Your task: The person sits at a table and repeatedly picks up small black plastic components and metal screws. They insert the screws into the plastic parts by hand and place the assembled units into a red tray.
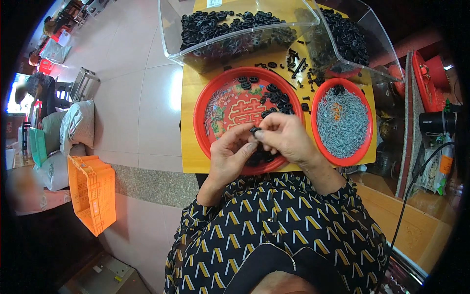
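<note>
Closest, a black patterned shirt (274,215) fills the lower part of the view, with both forearms reaching out from its sleeves. Past it, the left hand (229,150) and right hand (290,139) meet over the big tray (198,120), round and red. Their thumbs and fingertips are pinched together on a small black part (255,131), held between the two hands above the tray and partly hidden by the fingers. Black pieces (278,99) lie along the tray's right side, a few more near its top, and silver screws (213,109) at its left.

Just right of it sits the small tray (342,161), also red, full of grey screws (342,132) with some orange bits (337,111) among them. Both trays rest on a yellow table (192,164). Beyond them, loose black bits (296,68) are scattered before two clear bins holding more black pieces: the left bin (169,46) and the right bin (387,49). Away on the left floor stand an orange crate (93,196), pale sacks (78,125) and, farther, a person (41,88).
</note>
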Available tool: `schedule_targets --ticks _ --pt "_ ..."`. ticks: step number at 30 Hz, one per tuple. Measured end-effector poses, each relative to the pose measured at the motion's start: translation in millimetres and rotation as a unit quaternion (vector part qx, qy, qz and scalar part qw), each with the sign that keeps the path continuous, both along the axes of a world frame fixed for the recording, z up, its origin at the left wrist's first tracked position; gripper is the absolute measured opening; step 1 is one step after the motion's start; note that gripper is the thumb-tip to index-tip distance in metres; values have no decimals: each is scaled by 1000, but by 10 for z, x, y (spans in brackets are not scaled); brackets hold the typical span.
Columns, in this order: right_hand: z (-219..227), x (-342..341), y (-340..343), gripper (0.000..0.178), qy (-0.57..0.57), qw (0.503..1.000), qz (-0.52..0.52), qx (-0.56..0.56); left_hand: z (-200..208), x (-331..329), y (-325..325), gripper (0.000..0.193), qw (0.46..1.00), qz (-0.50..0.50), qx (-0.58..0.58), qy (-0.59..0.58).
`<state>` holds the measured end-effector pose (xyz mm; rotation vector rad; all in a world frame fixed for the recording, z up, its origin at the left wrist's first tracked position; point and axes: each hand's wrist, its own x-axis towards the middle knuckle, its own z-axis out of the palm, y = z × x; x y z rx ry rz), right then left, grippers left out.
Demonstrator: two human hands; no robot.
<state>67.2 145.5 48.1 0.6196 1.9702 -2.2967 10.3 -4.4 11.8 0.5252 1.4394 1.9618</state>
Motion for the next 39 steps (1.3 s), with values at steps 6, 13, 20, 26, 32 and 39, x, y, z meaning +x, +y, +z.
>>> schedule_targets --ticks 6,13,20,26,32,39 --pt "570 -154 942 14 253 929 -265 -51 -54 -54 -102 31 999 16 -39 19" --pt "243 -341 331 15 114 917 -77 373 -23 -86 -91 29 998 14 -56 -5" --pt "-417 -806 240 13 187 770 -13 609 -25 -89 -134 27 998 20 -57 -1" --pt "-488 -854 168 9 168 734 25 657 -27 -106 -129 26 998 13 -59 -25" --pt "-420 -784 113 9 139 718 40 680 -57 -108 -118 26 998 13 -55 -19" --pt "-401 -780 90 14 127 732 72 666 -34 -110 -100 26 997 3 -80 -6"
